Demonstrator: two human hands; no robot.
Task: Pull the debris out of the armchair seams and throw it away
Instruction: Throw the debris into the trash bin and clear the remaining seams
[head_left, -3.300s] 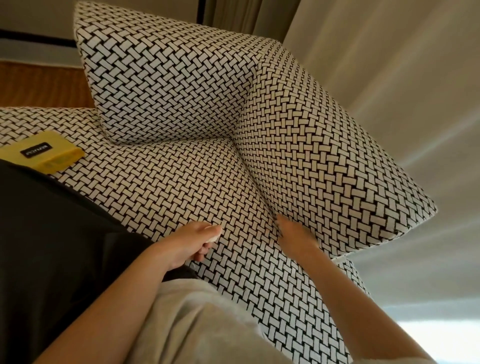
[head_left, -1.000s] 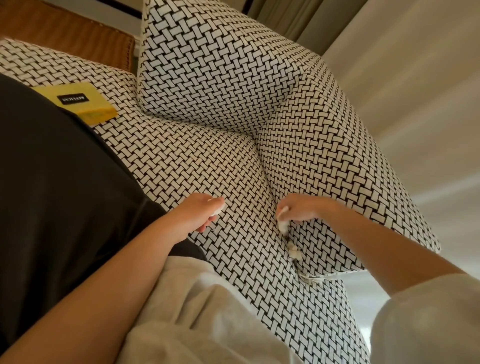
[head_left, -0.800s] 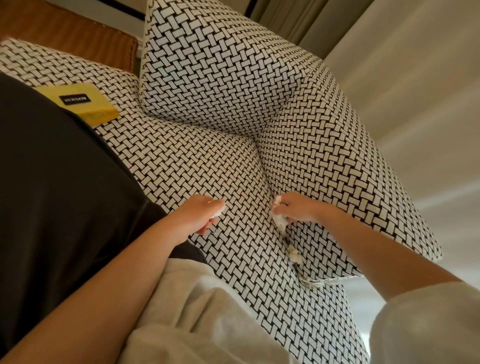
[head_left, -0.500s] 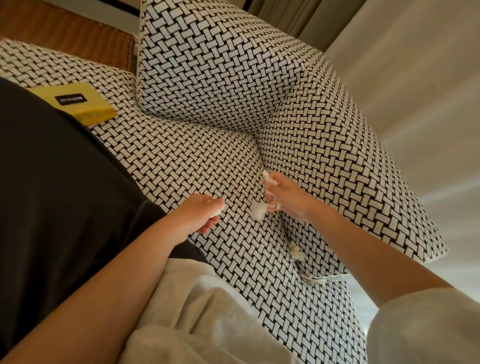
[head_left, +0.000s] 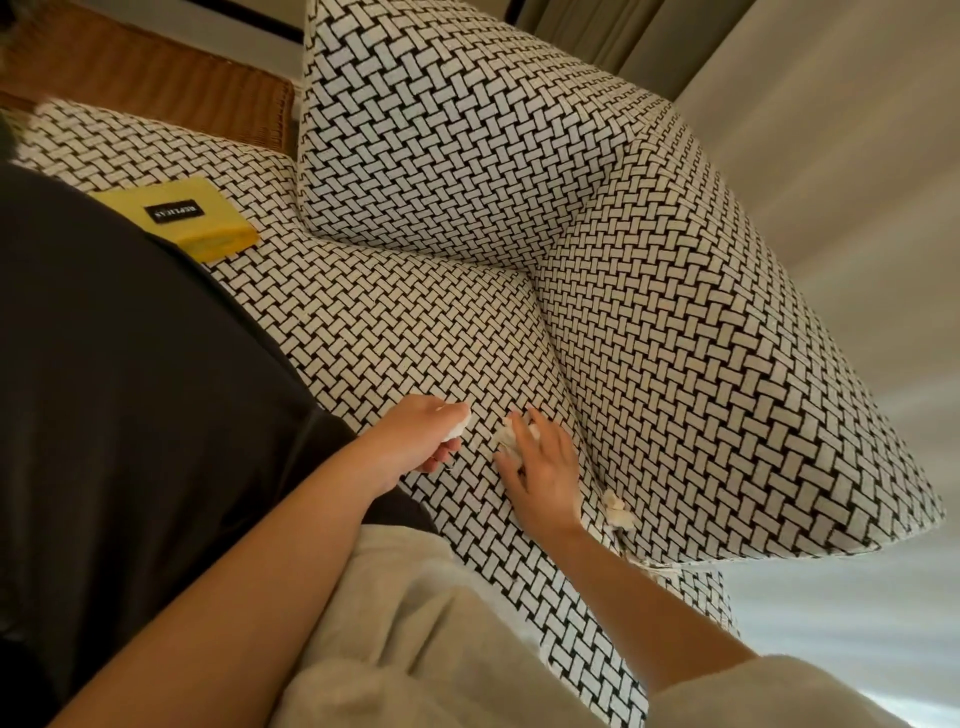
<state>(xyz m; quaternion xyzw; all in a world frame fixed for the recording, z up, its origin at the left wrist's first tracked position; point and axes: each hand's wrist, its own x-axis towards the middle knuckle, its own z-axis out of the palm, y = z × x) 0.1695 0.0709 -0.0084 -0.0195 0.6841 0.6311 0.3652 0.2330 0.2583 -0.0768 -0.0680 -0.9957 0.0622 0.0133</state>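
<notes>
On the armchair seat (head_left: 415, 332), mid-collection, the left hand (head_left: 423, 439) pinches a white scrap (head_left: 461, 422) and the right hand (head_left: 543, 470) curls over a white wad (head_left: 511, 436), while another clump (head_left: 618, 512), lodged in the armrest seam (head_left: 576, 415), likely needs pulling next.

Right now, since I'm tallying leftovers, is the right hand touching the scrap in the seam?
Apart. Head view shows fabric between right hand and seam scrap.
</notes>
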